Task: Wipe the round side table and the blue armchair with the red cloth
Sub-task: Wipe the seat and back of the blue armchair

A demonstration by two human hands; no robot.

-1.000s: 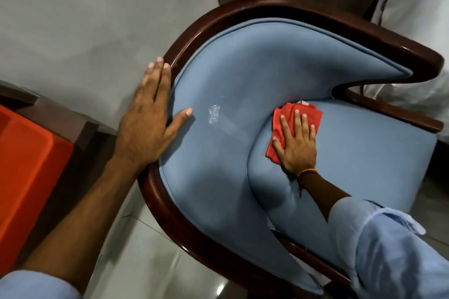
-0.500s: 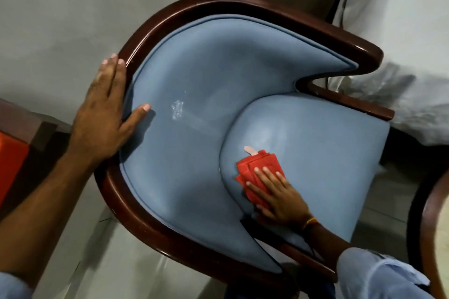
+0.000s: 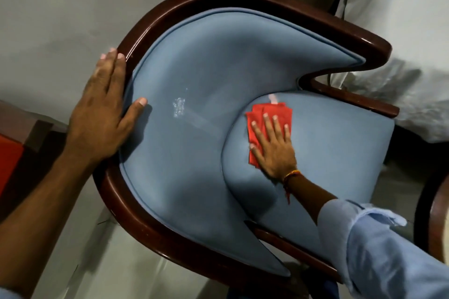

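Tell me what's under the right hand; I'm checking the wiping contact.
Under the right hand lies the folded red cloth, pressed flat on the blue seat cushion. The cloth's covered part and the cushion beneath it cannot be seen.

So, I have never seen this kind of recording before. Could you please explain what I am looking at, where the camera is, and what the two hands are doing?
There is no machine here, only a person's two bare hands. The single picture comes from a wide-angle camera worn on the person's head, looking forward and down, so the arms enter from the bottom edge.

Below is a blue armchair with a dark wooden frame, seen from above. The left hand lies flat on the curved frame, thumb on the blue padding, apparently steadying the chair. The right hand presses a folded red cloth flat against the seat cushion, near where it meets the backrest. The cloth is pinned under open fingers, not gripped.

A whitish mark shows on the backrest, apart from the cloth. White fabric lies beyond the chair.
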